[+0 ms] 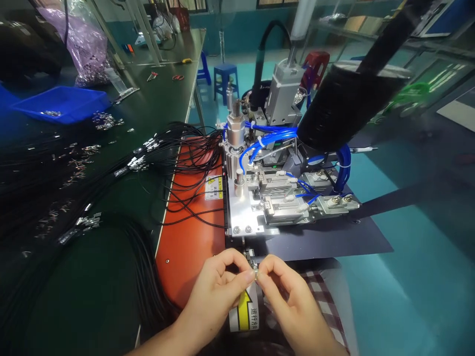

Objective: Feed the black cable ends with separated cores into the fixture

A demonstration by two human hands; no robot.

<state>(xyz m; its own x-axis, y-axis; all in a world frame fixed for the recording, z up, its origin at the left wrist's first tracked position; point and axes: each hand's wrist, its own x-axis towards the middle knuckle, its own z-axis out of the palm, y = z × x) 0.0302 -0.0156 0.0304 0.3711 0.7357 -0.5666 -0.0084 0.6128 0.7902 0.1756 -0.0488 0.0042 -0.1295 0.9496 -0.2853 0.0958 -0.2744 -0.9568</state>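
Note:
My left hand (230, 282) and my right hand (284, 289) meet fingertip to fingertip at the near end of a metal machine (243, 212). Between the pinched thumbs and forefingers shows a small metal piece (256, 274), too tiny to name; both hands grip it. Just beyond the fingers are small metal parts of the machine's track. Below my hands is a white label with a yellow arrow (243, 311). Black cables (196, 168) with metal ends run from the green table across the orange plate (189, 247) into the machine's left side.
On the green table (100, 291) are bundled black cables (139, 247), a blue tray (63, 104) and loose metal connectors (106, 120). Blue air tubes (274, 136) and a large black cylinder (334, 109) rise over the machine. Stools (226, 79) stand behind.

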